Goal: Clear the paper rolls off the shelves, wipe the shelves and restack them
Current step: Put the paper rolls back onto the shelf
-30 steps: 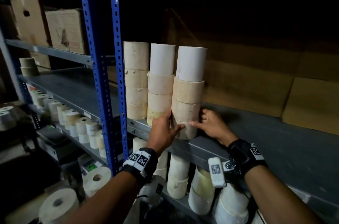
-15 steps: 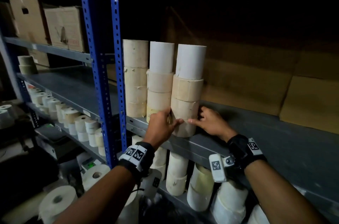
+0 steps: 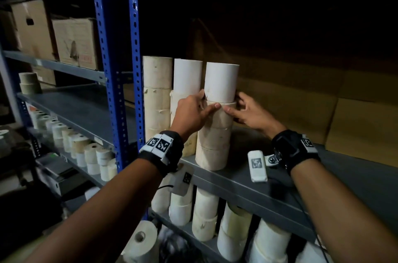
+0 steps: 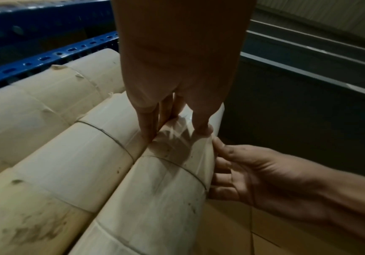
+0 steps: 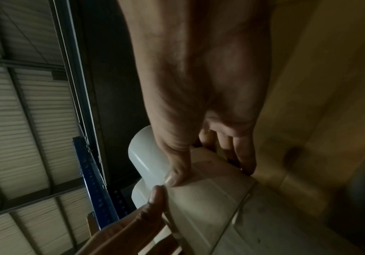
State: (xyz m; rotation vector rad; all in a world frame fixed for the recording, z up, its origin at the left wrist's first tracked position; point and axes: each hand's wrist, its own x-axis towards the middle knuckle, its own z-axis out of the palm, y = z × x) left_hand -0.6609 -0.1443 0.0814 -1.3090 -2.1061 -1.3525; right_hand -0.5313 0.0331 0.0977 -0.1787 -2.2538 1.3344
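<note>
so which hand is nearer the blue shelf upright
Left. The left hand sits on the near stack's side facing the blue upright; the right hand is on the stack's far side.

Both hands, left hand (image 4: 177, 69) and right hand (image 4: 264, 176), clasp the nearest stack of paper rolls (image 4: 168, 181).

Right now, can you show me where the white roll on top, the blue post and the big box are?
white roll (image 3: 220, 81), head view, middle of its side.
blue post (image 3: 106, 51), head view, front face with the holes.
big box (image 3: 74, 42), head view, front panel.
</note>
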